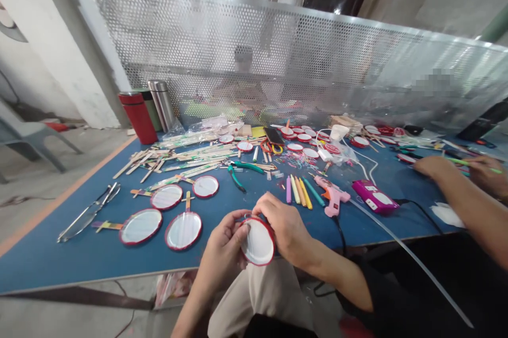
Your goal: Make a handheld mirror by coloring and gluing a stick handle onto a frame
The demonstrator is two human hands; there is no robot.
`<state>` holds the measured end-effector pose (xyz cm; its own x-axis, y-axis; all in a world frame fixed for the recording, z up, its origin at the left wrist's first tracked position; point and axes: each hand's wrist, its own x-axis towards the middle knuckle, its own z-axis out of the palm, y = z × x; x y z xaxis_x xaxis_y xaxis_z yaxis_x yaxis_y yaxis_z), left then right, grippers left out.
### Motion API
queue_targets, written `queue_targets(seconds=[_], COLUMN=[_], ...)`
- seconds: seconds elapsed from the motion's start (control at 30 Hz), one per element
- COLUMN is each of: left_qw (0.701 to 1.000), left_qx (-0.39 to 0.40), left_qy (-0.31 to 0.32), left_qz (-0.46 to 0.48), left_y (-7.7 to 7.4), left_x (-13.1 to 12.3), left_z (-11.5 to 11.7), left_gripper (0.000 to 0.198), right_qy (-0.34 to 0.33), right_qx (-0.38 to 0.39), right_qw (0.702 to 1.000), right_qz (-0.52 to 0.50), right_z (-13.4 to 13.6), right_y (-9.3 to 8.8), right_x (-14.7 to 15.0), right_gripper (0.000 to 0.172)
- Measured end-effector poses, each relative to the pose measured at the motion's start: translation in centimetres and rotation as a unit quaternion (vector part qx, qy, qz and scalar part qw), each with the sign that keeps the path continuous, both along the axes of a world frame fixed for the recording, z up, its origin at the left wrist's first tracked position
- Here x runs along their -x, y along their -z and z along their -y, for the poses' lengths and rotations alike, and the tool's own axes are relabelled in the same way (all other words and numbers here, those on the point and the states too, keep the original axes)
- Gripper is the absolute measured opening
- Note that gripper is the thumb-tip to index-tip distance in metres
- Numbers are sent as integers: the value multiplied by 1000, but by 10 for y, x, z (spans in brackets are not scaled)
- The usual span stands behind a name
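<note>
Over the table's front edge, my left hand (226,243) grips a round white disc with a red rim (259,243), thumb on its face near the upper left. My right hand (283,229) is closed at the disc's top and right edge, its fingertips meeting the rim; any small part pinched there is hidden. Left of my hands lie several similar discs with wooden sticks attached, the nearest being a red-rimmed disc (183,231). Teal-handled pliers (238,176) rest beyond my hands. A pink glue gun (333,195) lies right of several coloured sticks (304,192).
Loose craft sticks (178,155) are heaped at the back left, near a red bottle (138,118). Eyeglasses (89,213) lie far left. A purple power strip (373,196) and its cables are on the right. Another person's forearm (456,184) reaches in there. A perforated metal panel (278,52) stands behind.
</note>
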<state>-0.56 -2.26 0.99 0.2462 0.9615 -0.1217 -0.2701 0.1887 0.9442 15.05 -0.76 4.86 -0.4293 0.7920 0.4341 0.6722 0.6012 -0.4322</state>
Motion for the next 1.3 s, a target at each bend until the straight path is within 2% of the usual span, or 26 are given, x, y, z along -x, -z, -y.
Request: queue_targets(seconds=[0.1,0.17,0.3,0.4,0.47,0.53,0.6,0.7,0.83,0.93,1.07,1.3], left_qw=[999,1000,999,995,994,993,993,992,989,982,981,974], left_qx=[0,4,-5,-24,-32,-35,-36,-38,-41,-55,-47,-43], left_qy=[-33,-31,21,72,72,59,51,47,17,-4,-4,-13], left_qz=[6,3,-25,-58,-78,-92,-101,-114,-140,-182,-186,-220], left_y=[-2,-4,-5,-4,-2,-1,0,3,6,7,8,8], left_x=[0,0,2,4,3,1,0,-2,-6,-8,-8,-10], left_z=[1,2,1,0,-1,-1,0,0,1,1,0,-1], left_gripper=[33,36,35,30,28,27,27,27,27,25,25,25], right_qy=[-17,3,46,64,70,69,78,117,130,142,177,153], right_qx=[51,127,268,289,273,241,193,92,-18,-90,-156,-97], right_qw=[996,979,907,855,843,855,886,933,972,978,966,976], right_qz=[-75,-156,-320,-425,-458,-453,-413,-326,-196,-124,-108,-118], right_z=[-1,-3,-8,-11,-10,-6,2,19,40,48,54,77], right_y=[4,5,8,7,6,5,7,12,23,33,47,65], right_x=[2,3,7,7,5,1,-4,-11,-16,-15,-13,-1], right_gripper=[7,8,14,16,18,19,17,13,12,15,16,18])
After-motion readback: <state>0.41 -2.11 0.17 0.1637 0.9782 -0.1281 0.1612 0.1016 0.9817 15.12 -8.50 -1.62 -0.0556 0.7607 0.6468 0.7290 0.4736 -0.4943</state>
